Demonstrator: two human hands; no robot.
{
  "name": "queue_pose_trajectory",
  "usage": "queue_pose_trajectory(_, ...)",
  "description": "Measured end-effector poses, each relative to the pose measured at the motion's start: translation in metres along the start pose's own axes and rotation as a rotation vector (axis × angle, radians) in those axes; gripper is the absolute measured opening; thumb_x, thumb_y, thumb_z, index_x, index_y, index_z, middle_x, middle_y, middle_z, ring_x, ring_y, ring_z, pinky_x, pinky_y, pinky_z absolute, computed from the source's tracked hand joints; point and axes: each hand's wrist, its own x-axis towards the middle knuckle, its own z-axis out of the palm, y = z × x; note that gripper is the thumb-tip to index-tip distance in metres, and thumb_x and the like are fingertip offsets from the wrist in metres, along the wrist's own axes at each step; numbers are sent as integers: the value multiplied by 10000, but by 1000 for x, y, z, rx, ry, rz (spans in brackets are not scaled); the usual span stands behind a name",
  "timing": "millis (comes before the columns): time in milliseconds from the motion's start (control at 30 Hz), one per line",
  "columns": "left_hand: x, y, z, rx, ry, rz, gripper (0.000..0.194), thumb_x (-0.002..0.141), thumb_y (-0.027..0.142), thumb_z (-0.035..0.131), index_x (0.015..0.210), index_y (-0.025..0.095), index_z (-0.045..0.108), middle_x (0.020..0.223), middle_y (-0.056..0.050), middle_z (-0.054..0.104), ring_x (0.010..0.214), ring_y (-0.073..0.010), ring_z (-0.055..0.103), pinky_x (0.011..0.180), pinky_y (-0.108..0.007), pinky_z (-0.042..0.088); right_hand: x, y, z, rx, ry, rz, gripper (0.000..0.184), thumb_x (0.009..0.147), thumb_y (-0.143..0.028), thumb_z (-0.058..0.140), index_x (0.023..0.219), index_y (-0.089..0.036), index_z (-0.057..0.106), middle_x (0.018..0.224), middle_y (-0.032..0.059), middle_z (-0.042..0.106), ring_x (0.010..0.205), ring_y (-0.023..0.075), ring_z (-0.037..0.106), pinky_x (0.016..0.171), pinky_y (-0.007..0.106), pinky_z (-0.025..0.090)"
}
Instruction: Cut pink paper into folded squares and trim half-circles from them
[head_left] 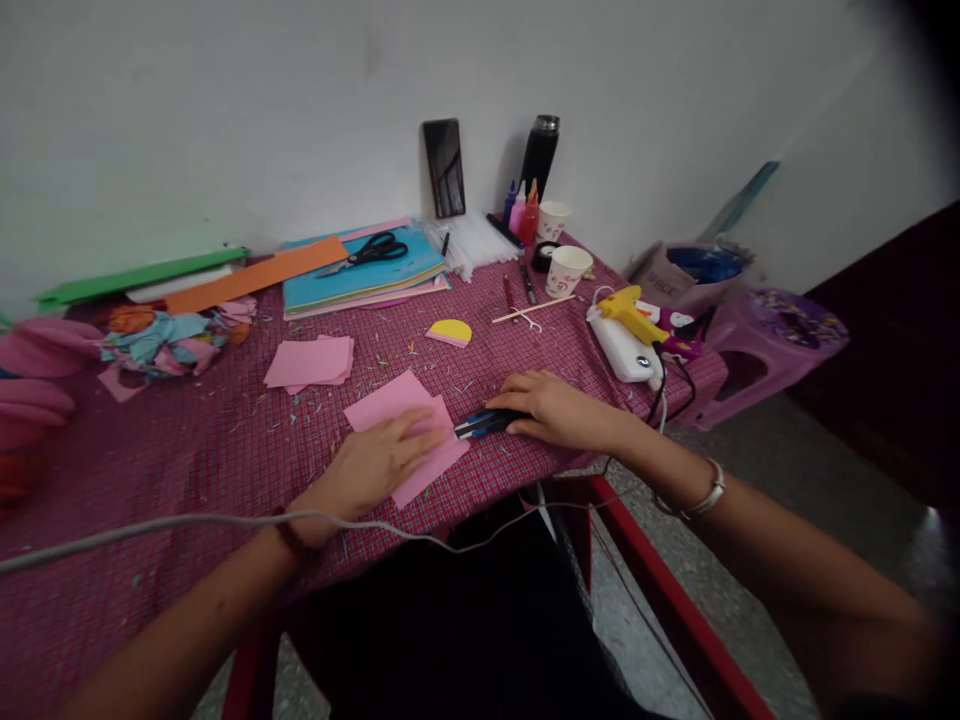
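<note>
My left hand (375, 462) lies flat with fingers stretched out on a pink paper sheet (401, 405) near the table's front edge. My right hand (555, 405) rests just right of that sheet, fingers curled over a small blue and black tool (480, 424) that looks like scissors or a stapler; its tip touches the paper's right edge. A bracelet sits on my right wrist.
The table has a red checked cloth (225, 450). A pink paper stack (311, 362), a yellow half-disc (450, 331), black scissors (369, 250) on coloured sheets, a yellow glue gun (634, 312), paper cups (568, 270), a flask (540, 152), a phone (444, 167). Purple stool (772, 335) at right. A grey cable (187, 522) crosses in front.
</note>
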Motion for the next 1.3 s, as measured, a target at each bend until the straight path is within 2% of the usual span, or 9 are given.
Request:
queue_pose_trajectory(100, 2, 4, -5, 63, -66, 83, 431, 994, 402, 357, 1388, 296, 495, 1484, -51, 461, 1283, -232, 496, 1024, -376, 436, -2, 0, 3, 55, 5, -13, 356, 894, -251, 617, 1248, -210, 606, 1136, 103, 616, 1023, 243, 576, 904, 412, 433)
queue_pose_trajectory(333, 5, 13, -17, 83, -128, 44, 570, 920, 587, 410, 1434, 340, 419, 1552, -82, 345, 1139, -290, 596, 915, -425, 492, -15, -4, 5, 129, 13, -1, 316, 906, -252, 608, 1219, -206, 618, 1070, 81, 626, 979, 222, 573, 881, 370, 444)
queue_pose_trajectory(600, 7, 13, -15, 8, -84, 13, 661, 844, 626, 531, 1424, 328, 427, 1539, -93, 366, 1175, -309, 577, 951, -407, 469, -17, -19, 7, 116, 48, 51, 315, 906, -228, 595, 1219, -203, 620, 1025, 79, 633, 940, 217, 580, 851, 368, 453)
queue_pose_trajectory(767, 7, 8, -15, -93, -68, 14, 681, 813, 603, 597, 1411, 311, 453, 1532, -87, 381, 1247, -313, 528, 1013, -420, 432, -25, -27, 8, 117, 44, 86, 314, 913, -215, 583, 1224, -192, 612, 1027, 82, 629, 946, 212, 574, 851, 358, 451)
queue_pose_trajectory(867, 12, -8, -20, -251, -36, 35, 472, 923, 478, 495, 1342, 264, 531, 1458, -69, 483, 1276, -246, 501, 1056, -372, 397, -25, -29, 9, 108, 54, 96, 317, 906, -212, 593, 1222, -199, 614, 1028, 78, 630, 952, 213, 574, 848, 365, 453)
queue_pose_trajectory(933, 15, -21, -23, -298, 0, 51, 347, 984, 341, 386, 1211, 220, 619, 1306, -69, 605, 1193, -195, 551, 1022, -332, 419, -24, -30, 10, 101, 55, 94, 319, 902, -213, 600, 1221, -200, 615, 1023, 76, 631, 951, 212, 576, 846, 368, 455)
queue_pose_trajectory(1067, 20, -37, -23, -54, 28, 64, 299, 981, 247, 392, 1051, 198, 678, 1072, -90, 684, 1042, -212, 594, 939, -360, 447, -23, -30, 9, 93, 52, 101, 316, 909, -210, 588, 1224, -201, 612, 1028, 78, 630, 951, 214, 577, 847, 376, 459)
queue_pose_trajectory(1167, 22, -39, -15, 47, 30, 114, 323, 988, 276, 401, 1221, 227, 620, 1274, -86, 627, 1214, -244, 511, 1030, -418, 368, -24, -30, 9, 91, 36, 106, 321, 907, -210, 588, 1228, -203, 607, 1034, 79, 629, 967, 220, 575, 861, 388, 460)
queue_pose_trajectory(1300, 22, -40, -6, 10, 17, 83, 430, 999, 401, 364, 1410, 317, 454, 1546, -23, 372, 1433, -239, 266, 1142, -444, 198, -19, -32, 11, 83, 27, 117, 320, 912, -226, 582, 1231, -207, 606, 1045, 82, 625, 972, 222, 578, 876, 395, 467)
